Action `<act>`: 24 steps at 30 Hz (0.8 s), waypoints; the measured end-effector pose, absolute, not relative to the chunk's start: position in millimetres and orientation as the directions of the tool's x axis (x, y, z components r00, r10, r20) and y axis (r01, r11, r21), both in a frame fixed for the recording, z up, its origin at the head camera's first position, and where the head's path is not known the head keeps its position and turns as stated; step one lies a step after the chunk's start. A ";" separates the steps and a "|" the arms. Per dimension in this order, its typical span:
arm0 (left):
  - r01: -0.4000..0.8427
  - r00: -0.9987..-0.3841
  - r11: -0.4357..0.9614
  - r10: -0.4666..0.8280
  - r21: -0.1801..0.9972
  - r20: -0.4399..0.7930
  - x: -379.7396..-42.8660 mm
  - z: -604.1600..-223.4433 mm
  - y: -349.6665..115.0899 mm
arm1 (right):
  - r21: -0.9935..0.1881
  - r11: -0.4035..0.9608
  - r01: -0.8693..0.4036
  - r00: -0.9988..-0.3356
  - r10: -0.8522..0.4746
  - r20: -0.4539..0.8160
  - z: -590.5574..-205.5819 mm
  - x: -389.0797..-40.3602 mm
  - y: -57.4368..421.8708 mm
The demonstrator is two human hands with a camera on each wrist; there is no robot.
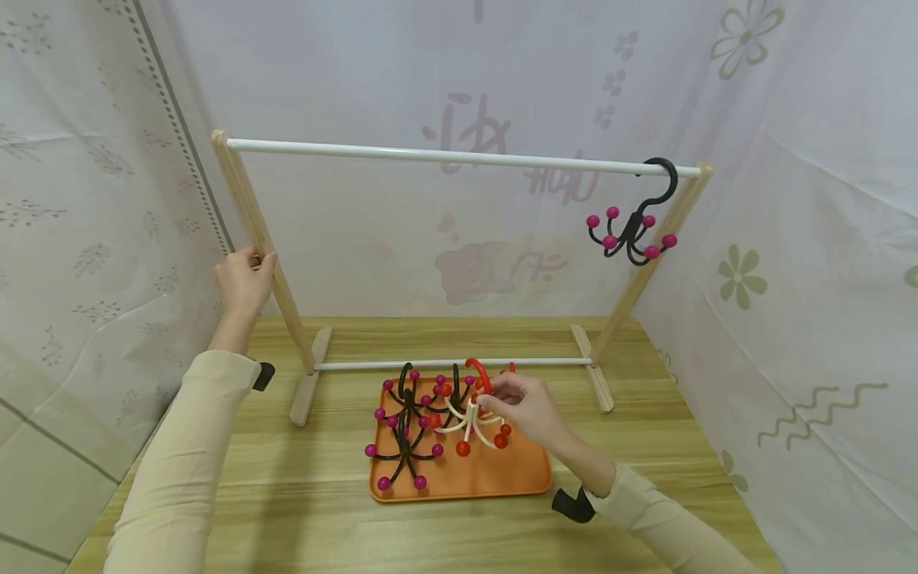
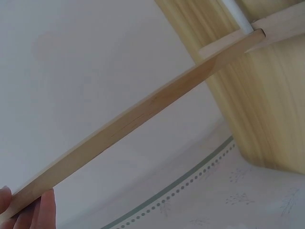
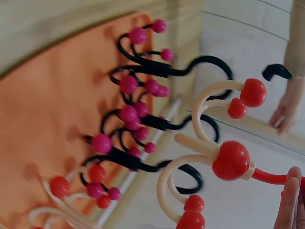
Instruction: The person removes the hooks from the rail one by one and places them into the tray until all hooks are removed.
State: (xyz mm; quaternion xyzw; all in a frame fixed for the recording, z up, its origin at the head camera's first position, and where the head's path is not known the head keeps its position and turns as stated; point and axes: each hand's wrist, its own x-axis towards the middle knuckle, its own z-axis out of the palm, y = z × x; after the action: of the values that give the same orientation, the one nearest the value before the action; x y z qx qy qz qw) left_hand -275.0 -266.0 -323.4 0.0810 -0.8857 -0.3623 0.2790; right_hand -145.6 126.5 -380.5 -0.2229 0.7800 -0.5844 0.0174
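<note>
My left hand (image 1: 245, 281) grips the left wooden post (image 1: 285, 299) of a standing rack, its fingers around the post in the left wrist view. With my right hand (image 1: 531, 410) I pinch the red hook of a cream multi-arm hanger (image 3: 205, 148) tipped with red balls. It is held over an orange tray (image 1: 495, 478). Three black hangers (image 1: 406, 448) with magenta balls lie on the tray's left part. Another cream hanger with red balls (image 3: 59, 187) lies on the tray, mostly hidden behind my right hand in the head view.
A black hanger (image 1: 631, 227) with magenta balls hangs near the right end of the rack's white top rod (image 1: 402, 153). A white lower rod (image 1: 358, 365) runs just behind the tray. Wooden feet (image 1: 304, 399) stand on the wood-grain table (image 1: 323, 486). Patterned curtains (image 1: 789, 279) enclose the space.
</note>
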 end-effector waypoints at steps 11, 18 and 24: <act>0.056 -0.839 0.708 -0.349 0.704 0.418 -274.8 -323.5 -266.2 | -0.902 0.279 -0.331 -0.914 -0.331 0.233 -420.2 -136.7 117.9; 0.047 -0.844 0.713 -0.346 0.700 0.410 -274.5 -323.4 -266.4 | -0.879 0.233 -0.417 -0.891 -0.299 0.343 -442.2 -134.5 110.8; 0.048 -0.835 0.721 -0.350 0.691 0.424 -275.6 -323.6 -266.3 | -0.852 0.228 -0.472 -0.872 -0.267 0.411 -452.2 -130.4 103.7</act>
State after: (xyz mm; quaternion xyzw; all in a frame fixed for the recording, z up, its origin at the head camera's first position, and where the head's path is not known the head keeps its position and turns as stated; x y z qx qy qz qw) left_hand -275.6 -266.3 -323.6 0.0852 -0.8864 -0.3634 0.2739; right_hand -130.4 103.7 -452.2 -0.2373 0.7784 -0.5743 -0.0889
